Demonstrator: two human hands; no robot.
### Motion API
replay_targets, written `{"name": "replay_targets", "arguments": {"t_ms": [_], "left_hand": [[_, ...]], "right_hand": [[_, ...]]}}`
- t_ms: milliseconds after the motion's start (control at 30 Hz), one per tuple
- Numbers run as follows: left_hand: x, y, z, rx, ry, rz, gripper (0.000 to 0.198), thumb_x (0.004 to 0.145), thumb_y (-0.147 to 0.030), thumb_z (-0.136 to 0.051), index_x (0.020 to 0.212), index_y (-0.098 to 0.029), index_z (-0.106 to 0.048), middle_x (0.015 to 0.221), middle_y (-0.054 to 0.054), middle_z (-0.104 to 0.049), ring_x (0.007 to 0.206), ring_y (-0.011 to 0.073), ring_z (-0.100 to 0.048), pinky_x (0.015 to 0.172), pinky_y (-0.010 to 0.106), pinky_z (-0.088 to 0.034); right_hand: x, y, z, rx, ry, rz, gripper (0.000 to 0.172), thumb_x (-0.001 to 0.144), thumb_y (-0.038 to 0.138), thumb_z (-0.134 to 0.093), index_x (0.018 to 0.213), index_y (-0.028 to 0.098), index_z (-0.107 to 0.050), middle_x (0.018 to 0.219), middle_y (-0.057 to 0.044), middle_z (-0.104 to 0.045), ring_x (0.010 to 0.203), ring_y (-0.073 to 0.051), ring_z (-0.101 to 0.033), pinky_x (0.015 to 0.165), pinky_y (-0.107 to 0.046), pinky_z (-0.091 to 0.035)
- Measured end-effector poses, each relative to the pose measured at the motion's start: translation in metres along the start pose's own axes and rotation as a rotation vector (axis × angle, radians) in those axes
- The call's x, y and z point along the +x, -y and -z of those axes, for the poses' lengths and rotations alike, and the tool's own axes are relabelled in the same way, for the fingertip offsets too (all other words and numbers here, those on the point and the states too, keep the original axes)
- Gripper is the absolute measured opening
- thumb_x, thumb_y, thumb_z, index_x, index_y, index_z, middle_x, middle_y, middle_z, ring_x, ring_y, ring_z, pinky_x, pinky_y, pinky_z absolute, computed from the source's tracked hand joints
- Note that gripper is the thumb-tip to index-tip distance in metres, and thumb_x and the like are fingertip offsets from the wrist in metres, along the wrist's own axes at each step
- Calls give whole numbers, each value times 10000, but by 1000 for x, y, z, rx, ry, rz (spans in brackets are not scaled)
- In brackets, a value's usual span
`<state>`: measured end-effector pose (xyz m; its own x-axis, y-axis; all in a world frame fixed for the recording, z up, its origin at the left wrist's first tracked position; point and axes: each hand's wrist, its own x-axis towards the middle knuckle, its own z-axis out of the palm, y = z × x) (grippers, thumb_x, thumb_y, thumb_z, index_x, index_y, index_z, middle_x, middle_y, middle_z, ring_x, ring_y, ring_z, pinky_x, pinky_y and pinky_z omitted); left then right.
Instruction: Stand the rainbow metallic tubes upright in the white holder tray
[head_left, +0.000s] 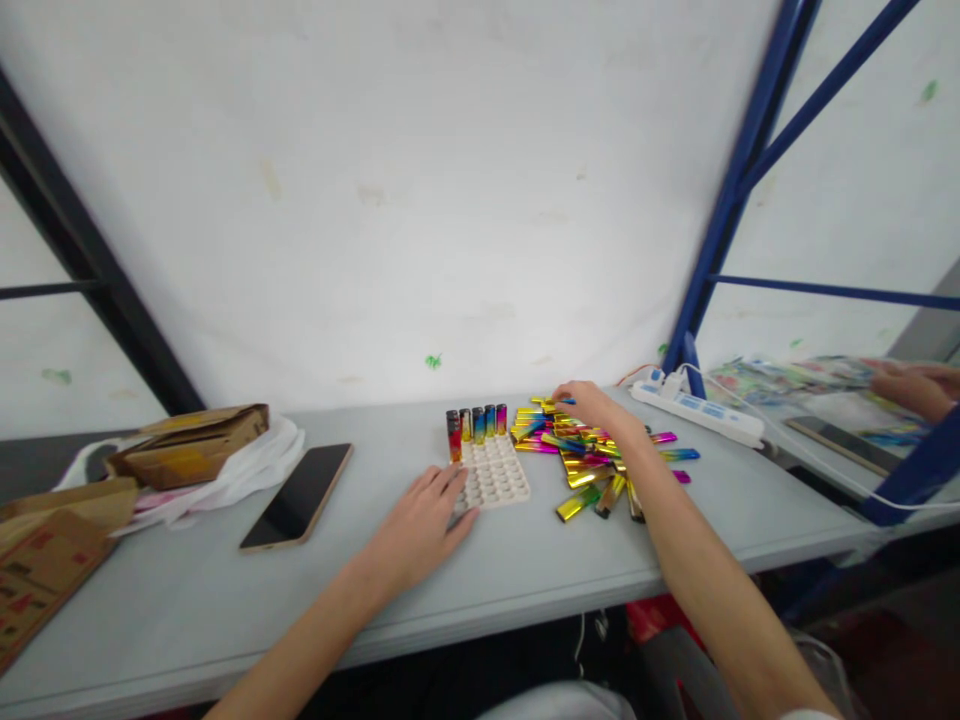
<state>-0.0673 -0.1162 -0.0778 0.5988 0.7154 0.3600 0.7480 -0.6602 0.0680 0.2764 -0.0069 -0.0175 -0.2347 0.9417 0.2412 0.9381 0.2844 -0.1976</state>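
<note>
A white tray (495, 475) with rows of round holes lies on the table. Several shiny metallic-coloured lighters (480, 425) stand upright along its far row and far left corner. My left hand (424, 525) grips the tray's near left side, fingers along the edge and thumb by the front corner. To the right of the tray is a loose pile of lighters (589, 465) in gold, pink, blue and green. My right hand (589, 405) is at the far side of this pile, its curled fingers on a yellow-and-blue lighter (566, 401); the fingertips are partly hidden.
A dark phone (300, 495) lies left of the tray. Beyond it are opened cardboard boxes (191, 445) and a white plastic bag (259, 465). A power strip (697, 410) with cables sits at right, beside a blue metal frame (720, 230). Another person's hand (915, 388) shows at far right.
</note>
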Motion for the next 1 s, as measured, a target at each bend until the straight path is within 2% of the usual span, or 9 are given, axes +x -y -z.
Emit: {"name": "replay_targets", "arguments": {"t_ms": [100,200,433,600,800,1000], "left_hand": [[1,0,1,7,13,2,532,991,-432,-485,1398,-92,-540,1423,166,-581,1299,317,-506,1141,478,-400],[1,0,2,6,22,6,529,989,-423,-489,1397,-90,-539,1423,169,-579,1299,317,-507,1137,478,-403],[1,-1,3,12,30,8,526,993,-426,-488,1400,-98,-535,1429,159,-574,1302,311,-502,1147,474,-393],[1,-1,2,11,31,17,530,989,-420,-498,1405,-93,-532,1425,164,-576,1305,315,-505,1149,482,-394],[1,-1,3,9,28,11,524,993,-429,-491,1405,-108,-531,1418,150,-579,1306,306,-504,1150,466,-397],[1,0,2,9,22,6,520,992,-432,-492,1400,-113,-535,1409,150,-586,1295,304,-512,1141,471,-406]], "right_hand": [[-6,-7,1,9,149,-39,312,877,192,-664,1182,167,-730,1207,-102,-731,1067,-224,-678,900,-260,-476],[-9,-5,0,4,230,-68,293,805,189,-720,1091,217,-776,1141,-58,-761,1006,-217,-699,842,-241,-492],[-5,-7,-5,38,227,-114,244,761,131,-711,967,208,-816,1047,-43,-786,923,-195,-713,794,-224,-492],[-5,-14,-4,-31,216,-170,236,754,147,-721,963,190,-820,1034,-75,-787,934,-222,-711,805,-245,-499],[-2,-20,-8,-4,274,-127,267,782,195,-718,1031,215,-810,1086,-50,-779,971,-211,-709,832,-235,-498],[-2,-18,-12,11,224,-132,136,829,234,-693,906,189,-796,918,-70,-784,824,-214,-698,764,-258,-481]]}}
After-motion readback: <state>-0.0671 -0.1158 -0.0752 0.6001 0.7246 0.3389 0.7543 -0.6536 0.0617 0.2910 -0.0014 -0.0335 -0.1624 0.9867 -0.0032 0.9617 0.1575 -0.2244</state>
